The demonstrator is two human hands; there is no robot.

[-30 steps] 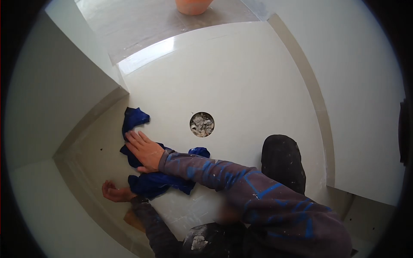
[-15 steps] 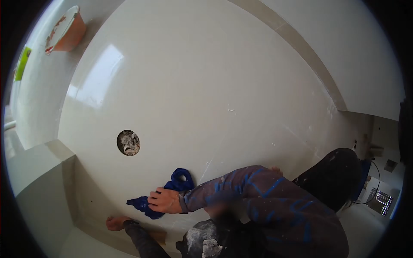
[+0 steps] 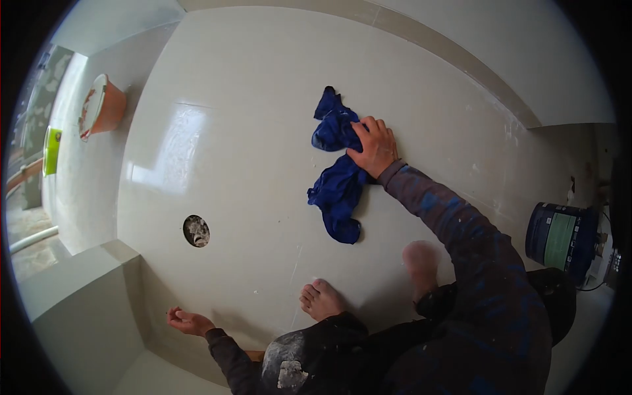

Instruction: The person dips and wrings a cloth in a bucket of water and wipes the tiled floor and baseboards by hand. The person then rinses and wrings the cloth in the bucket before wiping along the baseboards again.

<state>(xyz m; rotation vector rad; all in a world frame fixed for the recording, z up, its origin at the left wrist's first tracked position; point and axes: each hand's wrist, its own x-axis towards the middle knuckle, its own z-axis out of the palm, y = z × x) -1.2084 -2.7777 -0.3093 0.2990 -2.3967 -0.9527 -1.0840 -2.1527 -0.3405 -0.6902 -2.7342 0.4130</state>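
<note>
My right hand [image 3: 374, 149] presses down on a dark blue cloth [image 3: 337, 197] on the pale glossy floor, fingers wrapped over its gathered middle. The cloth is bunched there and spreads in two lobes, one toward the far side and one toward my feet. Away at the lower left, my left hand [image 3: 189, 321] is held near the base of the wall. Its fingers are loosely curled and partly apart, with nothing visible in them.
A round hole [image 3: 196, 231] with rubble inside is cut in the floor. An orange bucket [image 3: 108, 108] stands at the upper left, and a dark blue bucket [image 3: 561, 237] at the right. My bare foot [image 3: 322, 300] is on the floor. A low wall ledge [image 3: 85, 280] borders the left.
My right hand has moved up and right across the floor with the blue cloth, which is now more spread out. The camera view has shifted, showing my feet and the blue bucket.
</note>
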